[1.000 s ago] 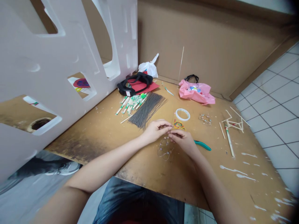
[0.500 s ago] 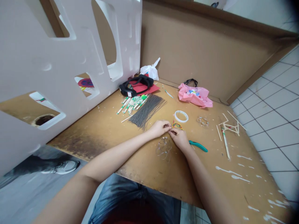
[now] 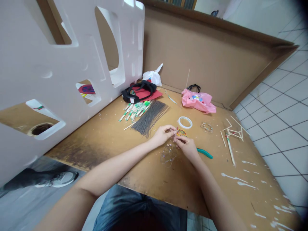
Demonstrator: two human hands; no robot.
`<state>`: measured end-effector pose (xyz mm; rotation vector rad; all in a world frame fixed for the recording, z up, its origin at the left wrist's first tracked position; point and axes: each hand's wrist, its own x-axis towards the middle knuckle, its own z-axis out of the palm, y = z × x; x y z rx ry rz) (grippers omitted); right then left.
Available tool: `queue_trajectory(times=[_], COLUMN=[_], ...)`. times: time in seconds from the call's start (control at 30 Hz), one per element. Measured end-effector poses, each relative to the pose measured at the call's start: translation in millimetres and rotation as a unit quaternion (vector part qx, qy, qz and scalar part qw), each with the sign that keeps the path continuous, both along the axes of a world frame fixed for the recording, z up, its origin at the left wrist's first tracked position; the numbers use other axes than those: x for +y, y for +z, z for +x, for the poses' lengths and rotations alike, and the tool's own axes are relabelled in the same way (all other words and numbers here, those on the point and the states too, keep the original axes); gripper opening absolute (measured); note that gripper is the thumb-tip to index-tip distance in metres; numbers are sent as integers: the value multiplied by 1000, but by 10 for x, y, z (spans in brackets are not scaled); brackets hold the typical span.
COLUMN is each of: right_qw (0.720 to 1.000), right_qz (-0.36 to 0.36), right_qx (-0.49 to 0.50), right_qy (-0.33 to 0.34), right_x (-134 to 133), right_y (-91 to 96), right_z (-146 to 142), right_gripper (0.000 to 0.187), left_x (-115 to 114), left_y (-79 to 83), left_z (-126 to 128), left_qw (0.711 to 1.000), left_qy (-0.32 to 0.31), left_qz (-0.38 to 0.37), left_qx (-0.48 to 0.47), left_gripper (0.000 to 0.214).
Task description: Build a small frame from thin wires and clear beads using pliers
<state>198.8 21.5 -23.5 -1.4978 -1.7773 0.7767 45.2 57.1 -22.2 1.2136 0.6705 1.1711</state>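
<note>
Both hands meet over the middle of the table, fingertips pinched almost together. My left hand (image 3: 165,134) is closed at the fingertips, and so is my right hand (image 3: 187,147). A thin pale wire (image 3: 187,79) rises from about their fingertips toward the cardboard wall; its lower end is hidden by the fingers. Just beyond the fingers lies a coil of yellow, red and green wire (image 3: 182,132). A looped wire piece with small beads (image 3: 168,154) rests below my hands. Teal-handled pliers (image 3: 205,153) lie beside my right hand, their head hidden by it.
Dark wires (image 3: 151,118) and wrapped chopsticks (image 3: 134,110) lie left, near a black headset (image 3: 139,91). A tape roll (image 3: 185,122), a pink bag (image 3: 199,102), another wire ring (image 3: 207,127) and a stick frame (image 3: 233,133) lie right. A white plastic panel (image 3: 72,64) stands left.
The view has shifted slightly. My right fingers have moved a little down and away from the left ones, and the thin wire now shows upright against the cardboard.
</note>
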Motion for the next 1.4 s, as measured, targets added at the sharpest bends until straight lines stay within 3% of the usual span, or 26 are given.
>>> queue_trajectory(times=[0.17, 0.27, 0.37, 0.57, 0.7, 0.77, 0.83, 0.9, 1.0, 1.07, 1.17, 1.3, 1.4], right_qw=[996, 944, 902, 860, 837, 839, 863, 908, 978, 995, 978, 936, 909], right_qz=[18, 29, -15, -25, -4, 12, 9, -15, -67, -93, -140, -238, -257], right_qx=[-84, -327, -431, -510, -548, -542, -503, -417, -192, -13, 156, 242, 310], right_qy=[-26, -39, -17, -2, -14, -30, -40, -45, -52, -43, 16, 94, 109], right_x=[-238, -422, -566, -669, -657, -629, -590, -548, -496, -473, -436, -368, -340], right_y=[158, 135, 79, 128, 157, 153, 161, 199, 310, 393, 464, 391, 268], right_z=[404, 731, 911, 780, 690, 708, 769, 862, 986, 996, 856, 568, 496], right_gripper=[34, 61, 73, 75, 60, 54, 54, 54, 51, 53, 62, 58, 54], left_x=[32, 29, 22, 17, 17, 17, 17, 18, 20, 18, 13, 6, -3], left_y=[83, 123, 140, 153, 160, 161, 163, 168, 179, 183, 183, 195, 221], left_z=[-91, -121, -125, -136, -141, -141, -144, -154, -171, -177, -173, -175, -194], left_qw=[995, 990, 987, 987, 990, 991, 991, 991, 990, 990, 990, 989, 987], left_qy=[-43, -57, -67, -71, -68, -66, -74, -86, -98, -103, -113, -121, -129], left_qz=[-87, -121, -132, -126, -107, -103, -101, -102, -104, -98, -86, -87, -97], left_qx=[-39, -55, -66, -74, -55, -46, -37, -28, -20, -11, 9, 20, 20], left_gripper=[37, 38, 37, 36, 34, 35, 35, 35, 36, 34, 30, 26, 25])
